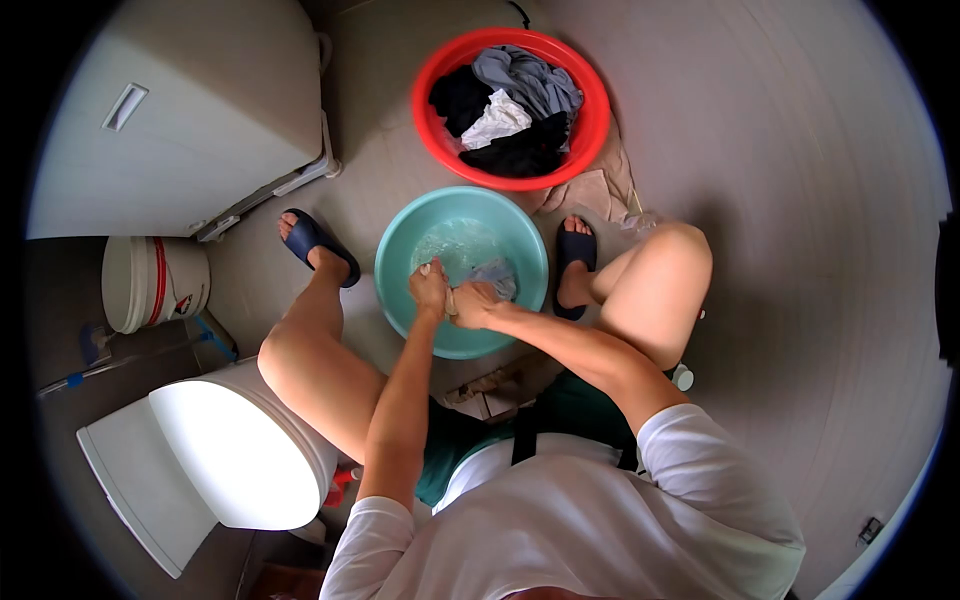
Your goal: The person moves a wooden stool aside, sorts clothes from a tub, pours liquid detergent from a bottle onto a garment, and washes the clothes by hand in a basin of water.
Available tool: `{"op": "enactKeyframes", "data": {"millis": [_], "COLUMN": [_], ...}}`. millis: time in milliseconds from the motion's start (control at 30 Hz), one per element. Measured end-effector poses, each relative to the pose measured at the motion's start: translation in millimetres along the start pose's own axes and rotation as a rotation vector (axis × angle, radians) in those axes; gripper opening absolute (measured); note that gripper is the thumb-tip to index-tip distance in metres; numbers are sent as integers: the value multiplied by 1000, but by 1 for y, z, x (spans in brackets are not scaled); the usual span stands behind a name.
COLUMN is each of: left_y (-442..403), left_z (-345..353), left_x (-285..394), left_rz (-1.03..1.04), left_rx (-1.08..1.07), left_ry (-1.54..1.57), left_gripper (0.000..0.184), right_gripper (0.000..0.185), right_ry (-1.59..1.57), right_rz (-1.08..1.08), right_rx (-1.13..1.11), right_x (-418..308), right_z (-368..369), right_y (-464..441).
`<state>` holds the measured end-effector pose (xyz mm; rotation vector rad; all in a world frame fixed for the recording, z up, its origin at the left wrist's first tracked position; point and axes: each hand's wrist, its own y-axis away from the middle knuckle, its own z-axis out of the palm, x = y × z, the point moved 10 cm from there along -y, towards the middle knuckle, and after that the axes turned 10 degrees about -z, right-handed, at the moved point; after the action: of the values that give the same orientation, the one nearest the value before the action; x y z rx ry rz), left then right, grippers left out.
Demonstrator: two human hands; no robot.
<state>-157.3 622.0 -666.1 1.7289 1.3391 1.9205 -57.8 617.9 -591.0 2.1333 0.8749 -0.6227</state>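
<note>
Over the near part of a teal basin (384, 262), my left hand (428, 290) and my right hand (476, 304) are closed close together. A small bit of pale wet cloth (450, 300) shows between them, and both hands grip it. Most of that cloth is hidden by my fingers. Just beyond my right hand, a light grey-blue wet cloth (497, 277) lies in the shallow, sudsy water (455, 243). I cannot tell whether it joins the piece in my hands.
Beyond the basin stands a red tub (428, 145) of black, grey and white clothes (500, 118). A beige cloth (585, 195) lies on the floor beside it. To the left are a white appliance (200, 110), a white bucket (130, 285) and a toilet (240, 450). My slippered feet flank the basin.
</note>
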Motion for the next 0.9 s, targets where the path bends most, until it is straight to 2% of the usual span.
{"op": "enactKeyframes", "data": {"millis": [67,167,267,367,500,567,700,733,767,800,833,900], "left_y": [2,20,26,46,111,155,211,219,229,239,248,222], "left_z": [0,15,17,-1,-85,-147,-297,-334,-369,-388,-407,-478], "left_x": [-7,-3,33,105,240,295,331,328,323,312,292,227], "left_rz": [-27,-117,-32,54,384,547,727,705,675,575,444,132], "left_rx": [-27,-134,-217,-303,-289,-176,144,227,313,359,453,466], "left_ry": [27,266,358,473,470,355,193,73,-46,-265,-356,-684], "left_gripper": [19,18,18,17,21,19,27,29,32,35,40,44], "right_gripper": [35,51,57,58,52,52,47,44,43,44,44,43], "right_ry": [-110,-79,78,112,61,67,102,101,91,84,91,112], "right_rz": [-34,-131,153,121,66,74,95,117,152,187,189,210], "right_rx": [-41,-305,-277,-213,-198,-176,-118,-92,-155,-219,-238,-266], "right_x": [22,70,119,118,122,119,140,146,148,146,144,145], "right_z": [10,32,26,29,51,46,47,46,46,43,42,38], "right_y": [-7,-11,1,-3,-17,-17,-20,-18,-15,-10,-7,-2]}}
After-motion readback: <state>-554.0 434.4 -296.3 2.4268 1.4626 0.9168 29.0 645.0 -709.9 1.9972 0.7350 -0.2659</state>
